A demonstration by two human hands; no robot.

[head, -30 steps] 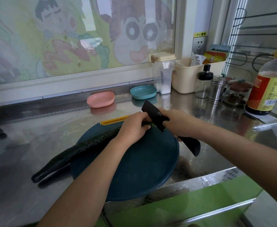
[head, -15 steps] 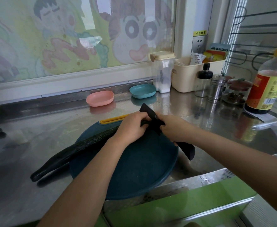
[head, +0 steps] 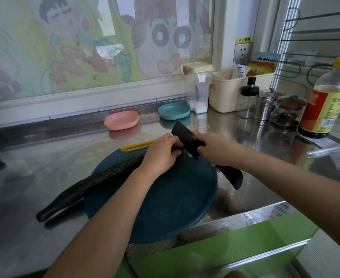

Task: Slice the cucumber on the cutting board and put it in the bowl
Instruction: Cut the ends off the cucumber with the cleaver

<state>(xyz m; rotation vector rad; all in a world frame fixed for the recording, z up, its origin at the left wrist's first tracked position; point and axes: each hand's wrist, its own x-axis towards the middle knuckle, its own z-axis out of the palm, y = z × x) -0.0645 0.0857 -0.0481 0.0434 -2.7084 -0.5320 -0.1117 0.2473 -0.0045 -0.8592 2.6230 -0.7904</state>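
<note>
A long dark green cucumber (head: 97,181) lies slantwise across the round dark blue cutting board (head: 169,207), its left end hanging over the steel counter. My left hand (head: 161,153) presses down on its right end. My right hand (head: 215,149) grips a black knife (head: 187,140), whose blade stands raised just right of my left fingers. A pale green cut face of the cucumber (head: 189,155) shows under the blade. A pink bowl (head: 122,120) and a teal bowl (head: 174,110) sit behind the board.
At the back right stand a clear salt container (head: 198,87), a cream bin (head: 235,91), a small glass bottle (head: 247,99), a steel shaker (head: 264,106), a jar (head: 287,113) and a large sauce bottle (head: 327,101). The counter's front edge (head: 245,217) runs close below the board.
The knife went down through the cucumber's end half a second ago and now stands raised again, with a fresh cut face showing. My left hand stays on the cucumber.
</note>
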